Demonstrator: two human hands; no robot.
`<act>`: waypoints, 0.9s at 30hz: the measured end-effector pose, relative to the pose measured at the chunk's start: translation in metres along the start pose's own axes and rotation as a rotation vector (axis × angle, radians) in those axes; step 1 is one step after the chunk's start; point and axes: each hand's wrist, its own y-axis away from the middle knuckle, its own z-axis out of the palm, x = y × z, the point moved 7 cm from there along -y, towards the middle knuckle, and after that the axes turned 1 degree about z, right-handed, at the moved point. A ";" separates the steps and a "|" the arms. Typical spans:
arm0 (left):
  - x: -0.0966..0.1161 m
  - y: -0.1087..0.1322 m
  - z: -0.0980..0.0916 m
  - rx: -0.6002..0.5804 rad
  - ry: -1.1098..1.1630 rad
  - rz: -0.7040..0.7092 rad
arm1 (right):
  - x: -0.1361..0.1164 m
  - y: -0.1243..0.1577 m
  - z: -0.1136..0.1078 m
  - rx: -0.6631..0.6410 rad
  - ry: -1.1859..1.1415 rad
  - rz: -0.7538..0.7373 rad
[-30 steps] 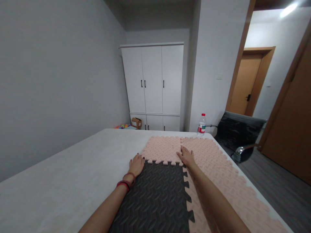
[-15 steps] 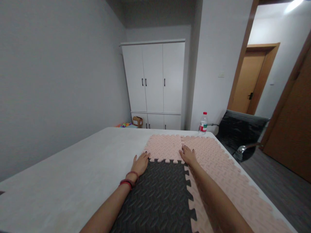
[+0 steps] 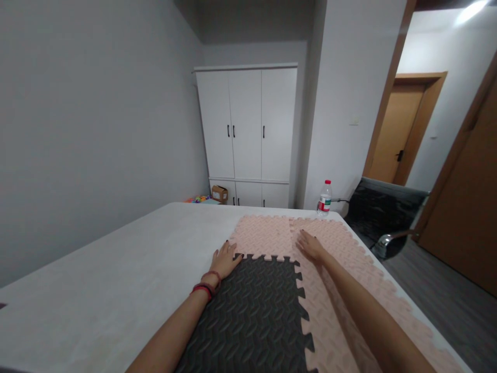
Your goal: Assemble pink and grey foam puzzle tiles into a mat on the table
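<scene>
A black foam mat tile (image 3: 256,316) with a raised tread pattern lies on the table in front of me. Its toothed far edge meets a pink foam mat tile (image 3: 264,233). Along its right side run more pink foam mat tiles (image 3: 334,300). With fingers spread, my left hand (image 3: 225,259) rests at the far left corner of the black tile, thumb on its edge. My right hand (image 3: 311,245) is open over the pink tiles, near the seam right of the black tile's far corner. Whether its palm touches the foam I cannot tell.
A water bottle (image 3: 324,198) with a red cap stands at the table's far right corner. Beyond the right edge is a black chair (image 3: 388,207). The white table (image 3: 116,290) stretches left. Behind it are a white cabinet (image 3: 248,124) and a cardboard box (image 3: 219,194).
My right hand has moved right, off the black tile's far corner and onto the pink side. The left hand has shifted slightly left, its thumb now stretched over the black tile's corner.
</scene>
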 end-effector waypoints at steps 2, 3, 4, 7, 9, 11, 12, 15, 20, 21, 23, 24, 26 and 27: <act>-0.003 -0.001 0.001 0.010 -0.006 -0.031 | 0.043 0.013 -0.025 0.064 0.020 0.071; -0.005 -0.002 0.002 0.013 -0.005 -0.037 | 0.068 0.023 -0.038 0.093 0.034 0.117; -0.005 -0.003 0.002 0.015 -0.003 -0.036 | 0.094 0.034 -0.049 0.116 0.049 0.173; -0.007 -0.006 0.000 0.025 0.010 -0.019 | 0.166 0.068 -0.069 0.132 0.079 0.334; -0.007 -0.008 -0.002 0.036 0.018 -0.005 | 0.197 0.082 -0.068 0.110 0.081 0.388; -0.006 -0.008 -0.004 0.040 0.021 0.011 | 0.213 0.085 -0.062 0.095 0.078 0.393; -0.004 -0.007 -0.005 0.039 0.019 0.019 | 0.216 0.083 -0.058 0.093 0.077 0.387; 0.000 -0.004 -0.009 0.023 0.002 0.047 | 0.218 0.076 -0.049 0.099 0.075 0.377; 0.006 -0.011 -0.022 -0.057 -0.069 0.107 | 0.216 0.076 -0.050 0.118 0.077 0.385; 0.008 -0.018 -0.026 -0.087 -0.090 0.115 | 0.215 0.077 -0.051 0.125 0.079 0.390; 0.019 -0.039 -0.033 -0.135 -0.129 0.129 | 0.212 0.081 -0.054 0.140 0.083 0.399; 0.030 -0.053 -0.037 -0.142 -0.141 0.143 | 0.211 0.083 -0.056 0.148 0.086 0.404; 0.063 -0.084 -0.043 -0.120 -0.147 0.197 | 0.208 0.085 -0.058 0.165 0.093 0.412; 0.084 -0.099 -0.043 -0.101 -0.142 0.236 | 0.207 0.086 -0.058 0.172 0.097 0.416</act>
